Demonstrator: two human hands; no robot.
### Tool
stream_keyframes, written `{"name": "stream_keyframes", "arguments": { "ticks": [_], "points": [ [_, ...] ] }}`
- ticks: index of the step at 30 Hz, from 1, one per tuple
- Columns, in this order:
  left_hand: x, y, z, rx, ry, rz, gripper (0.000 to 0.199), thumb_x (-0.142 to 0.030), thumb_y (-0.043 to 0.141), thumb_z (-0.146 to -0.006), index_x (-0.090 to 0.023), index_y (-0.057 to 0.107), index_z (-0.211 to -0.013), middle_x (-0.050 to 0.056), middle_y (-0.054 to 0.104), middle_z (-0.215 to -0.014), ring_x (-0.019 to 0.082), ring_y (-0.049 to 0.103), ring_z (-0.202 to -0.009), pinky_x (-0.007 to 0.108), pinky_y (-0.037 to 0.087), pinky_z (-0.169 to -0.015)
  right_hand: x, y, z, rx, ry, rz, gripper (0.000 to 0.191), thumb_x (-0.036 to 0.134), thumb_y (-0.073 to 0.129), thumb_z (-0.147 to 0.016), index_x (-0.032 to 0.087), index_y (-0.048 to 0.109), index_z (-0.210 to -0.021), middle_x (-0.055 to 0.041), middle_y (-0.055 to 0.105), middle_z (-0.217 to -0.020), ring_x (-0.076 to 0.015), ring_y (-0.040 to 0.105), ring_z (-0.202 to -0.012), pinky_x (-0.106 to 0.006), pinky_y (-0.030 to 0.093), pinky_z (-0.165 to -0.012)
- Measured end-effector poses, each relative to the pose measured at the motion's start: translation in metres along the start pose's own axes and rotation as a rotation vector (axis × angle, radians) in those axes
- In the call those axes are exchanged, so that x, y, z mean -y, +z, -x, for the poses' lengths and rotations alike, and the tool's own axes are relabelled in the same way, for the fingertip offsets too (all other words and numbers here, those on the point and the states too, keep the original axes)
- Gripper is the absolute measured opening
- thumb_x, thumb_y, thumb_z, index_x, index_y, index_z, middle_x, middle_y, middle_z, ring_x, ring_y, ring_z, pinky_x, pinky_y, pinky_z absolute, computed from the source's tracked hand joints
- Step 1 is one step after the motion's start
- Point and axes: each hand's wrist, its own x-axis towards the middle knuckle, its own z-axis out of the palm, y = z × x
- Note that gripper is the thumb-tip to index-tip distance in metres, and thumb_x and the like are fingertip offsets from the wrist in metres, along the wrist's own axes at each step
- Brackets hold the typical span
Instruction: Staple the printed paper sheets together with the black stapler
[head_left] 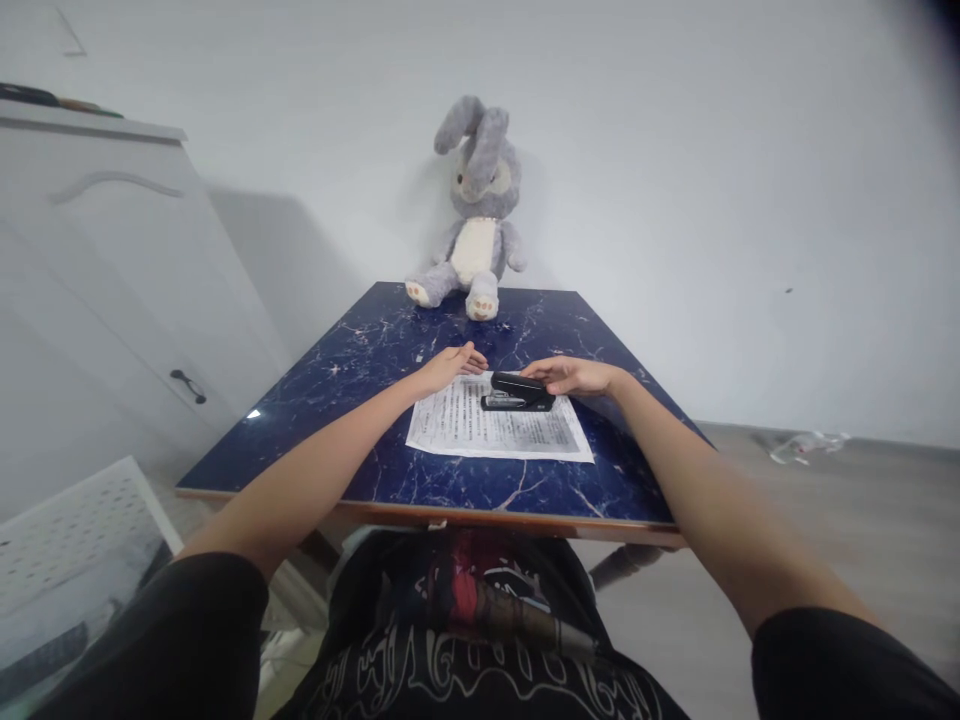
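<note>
A black stapler [517, 393] lies on its side or stands over the right upper part of a printed paper sheet [480, 435] on the blue marbled table. My right hand [571, 375] has its fingers around the stapler's right end. My left hand [454, 366] is at the sheet's upper left edge, with its fingers stretched out toward the stapler and nothing held in them. A gap separates the left fingertips from the stapler.
A grey plush rabbit [477, 240] sits at the back of the table [300, 430] against the wall. To the left are a white cabinet [112, 260] and a white perforated panel [82, 530]. Clear plastic [806, 447] lies on the floor at right.
</note>
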Motion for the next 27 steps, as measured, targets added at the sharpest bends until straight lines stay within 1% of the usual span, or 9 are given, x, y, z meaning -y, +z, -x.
{"name": "stream_keyframes", "arguments": {
  "ticks": [3,7,10,14,16,19,22,25,27],
  "points": [
    [0.003,0.0,0.0,-0.007,-0.014,0.033,0.065,-0.071,0.051,-0.096,-0.01,0.073,-0.102,0.018,0.075,-0.107,0.025,0.071,-0.1,0.043,0.051,-0.1,0.0,0.0,-0.001,0.01,0.027,-0.033,0.055,0.03,0.08,-0.086,0.019,0.061,-0.137,-0.0136,0.066,-0.136,-0.0261,0.062,-0.121,-0.044,0.047,-0.106],
    [0.005,0.0,-0.001,0.001,0.012,-0.001,0.067,-0.073,0.052,-0.094,-0.01,0.073,-0.102,0.017,0.076,-0.105,0.024,0.071,-0.1,0.042,0.051,-0.1,0.004,0.002,-0.001,0.014,0.027,-0.044,0.054,0.031,0.082,-0.084,0.019,0.063,-0.133,-0.0131,0.066,-0.136,-0.0254,0.063,-0.119,-0.044,0.047,-0.106],
    [0.007,-0.001,-0.002,0.005,0.026,-0.002,0.065,-0.073,0.053,-0.094,-0.011,0.073,-0.098,0.016,0.076,-0.102,0.024,0.072,-0.097,0.042,0.052,-0.099,0.012,0.007,-0.001,0.032,0.009,0.065,0.054,0.036,0.079,-0.087,0.017,0.063,-0.135,-0.0136,0.066,-0.134,-0.0249,0.064,-0.116,-0.043,0.049,-0.103],
    [0.008,-0.001,-0.003,0.009,0.033,-0.002,0.063,-0.071,0.054,-0.094,-0.012,0.074,-0.097,0.015,0.076,-0.1,0.023,0.072,-0.096,0.041,0.052,-0.098,0.024,0.021,-0.011,0.037,-0.092,0.264,0.062,0.044,0.077,-0.088,0.018,0.059,-0.141,-0.0135,0.065,-0.136,-0.0269,0.062,-0.12,-0.042,0.049,-0.103],
    [0.006,0.0,-0.002,0.005,0.033,0.008,0.062,-0.07,0.055,-0.094,-0.011,0.074,-0.096,0.015,0.076,-0.099,0.023,0.072,-0.094,0.041,0.052,-0.098,0.029,0.03,-0.02,-0.018,-0.132,0.435,0.06,0.044,0.078,-0.086,0.018,0.062,-0.138,-0.0117,0.066,-0.133,-0.0266,0.062,-0.117,-0.041,0.05,-0.101],
    [-0.001,0.003,0.0,-0.026,0.001,0.053,0.059,-0.067,0.058,-0.094,-0.011,0.075,-0.094,0.015,0.077,-0.097,0.023,0.072,-0.093,0.04,0.052,-0.098,0.033,0.04,-0.031,-0.073,-0.16,0.691,0.047,0.042,0.078,-0.085,0.019,0.069,-0.125,-0.0088,0.068,-0.126,-0.0254,0.064,-0.108,-0.039,0.051,-0.096],
    [-0.01,0.003,0.003,-0.115,-0.051,0.178,0.052,-0.061,0.06,-0.097,-0.011,0.074,-0.096,0.016,0.077,-0.1,0.023,0.073,-0.096,0.039,0.052,-0.099,0.035,0.043,-0.036,-0.096,-0.184,0.776,0.034,0.035,0.073,-0.087,0.019,0.071,-0.117,-0.0074,0.069,-0.121,-0.0242,0.065,-0.102,-0.039,0.053,-0.092],
    [-0.018,-0.001,0.005,-0.222,-0.104,0.367,0.046,-0.053,0.055,-0.102,-0.011,0.072,-0.097,0.017,0.077,-0.104,0.024,0.074,-0.098,0.04,0.054,-0.099,0.035,0.042,-0.036,-0.252,-0.297,0.85,0.029,0.025,0.069,-0.086,0.018,0.072,-0.114,-0.0084,0.068,-0.12,-0.0252,0.065,-0.105,-0.041,0.053,-0.095],
    [-0.022,-0.003,0.007,-0.248,-0.215,0.487,0.046,-0.049,0.047,-0.105,-0.01,0.07,-0.096,0.02,0.077,-0.103,0.025,0.075,-0.095,0.042,0.056,-0.098,0.033,0.043,-0.036,-0.38,-0.397,0.953,0.034,0.016,0.063,-0.085,0.018,0.071,-0.118,-0.0106,0.066,-0.124,-0.0269,0.063,-0.112,-0.043,0.052,-0.1]
  ]
}}
